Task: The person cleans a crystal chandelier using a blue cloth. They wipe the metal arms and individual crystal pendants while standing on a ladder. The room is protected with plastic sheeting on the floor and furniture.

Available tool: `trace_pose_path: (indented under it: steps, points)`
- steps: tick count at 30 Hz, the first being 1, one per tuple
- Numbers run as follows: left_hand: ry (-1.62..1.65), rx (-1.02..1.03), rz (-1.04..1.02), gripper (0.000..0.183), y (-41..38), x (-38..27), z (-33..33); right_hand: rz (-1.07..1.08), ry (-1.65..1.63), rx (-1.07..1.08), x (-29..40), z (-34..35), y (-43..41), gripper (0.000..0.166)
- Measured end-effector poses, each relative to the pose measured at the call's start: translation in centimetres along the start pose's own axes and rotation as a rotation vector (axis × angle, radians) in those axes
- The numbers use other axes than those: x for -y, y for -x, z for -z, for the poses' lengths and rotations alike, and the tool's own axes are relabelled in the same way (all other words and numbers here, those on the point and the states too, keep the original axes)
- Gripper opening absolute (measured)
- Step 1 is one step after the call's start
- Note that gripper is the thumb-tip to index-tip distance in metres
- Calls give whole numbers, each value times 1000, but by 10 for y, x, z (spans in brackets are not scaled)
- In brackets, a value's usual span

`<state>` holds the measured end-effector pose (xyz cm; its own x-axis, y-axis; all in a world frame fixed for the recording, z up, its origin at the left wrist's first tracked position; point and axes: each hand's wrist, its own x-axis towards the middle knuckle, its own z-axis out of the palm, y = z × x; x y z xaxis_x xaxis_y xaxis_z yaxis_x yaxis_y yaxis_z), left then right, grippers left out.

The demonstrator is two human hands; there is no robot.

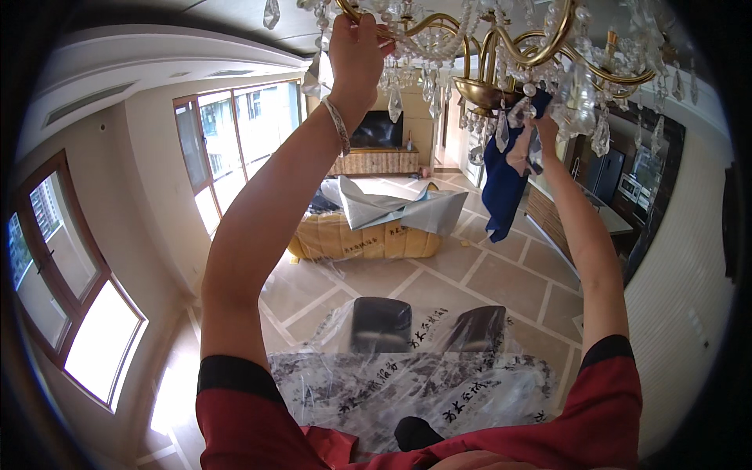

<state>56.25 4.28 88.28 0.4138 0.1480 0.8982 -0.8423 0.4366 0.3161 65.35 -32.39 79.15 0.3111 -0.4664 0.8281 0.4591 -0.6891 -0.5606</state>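
A brass chandelier (484,94) with crystal drops and bead strings fills the top of the view. My left hand (359,56) is raised to its left side, fingers closed around a curved brass arm (349,10). On the right, my right hand (543,126) is up beside the chandelier's central bowl, partly hidden by crystal pendants (578,100). It holds a dark blue cloth (505,188), which hangs down below the bowl. Whether its fingers also touch a crystal cannot be told.
Below me is a marble-patterned table (364,388) under printed plastic film, with a dark-socked foot (416,433) on it. Two dark chairs (382,324) stand beyond. Farther off are a plastic-covered yellow sofa (364,242), a television (376,129) on a wooden cabinet, and windows at left.
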Motion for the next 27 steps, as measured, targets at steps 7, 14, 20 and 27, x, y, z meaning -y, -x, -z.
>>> trace_pose_path:
  steps: [7, 14, 20, 27]
  points:
    - [-152, -1, -65, 15, 18, -24, -22, -180, 111, 230, 113, 31, 134, 35]
    - [-140, -9, -164, 15, 16, -25, -33, 348, -206, 266, 180, 48, 171, 24]
    - [-148, 14, -175, 13, 16, -26, -31, 172, -139, 783, 214, 99, 198, 30]
    - [-176, -11, -176, 15, 13, -22, -26, 688, 112, 366, 278, 145, 186, 23]
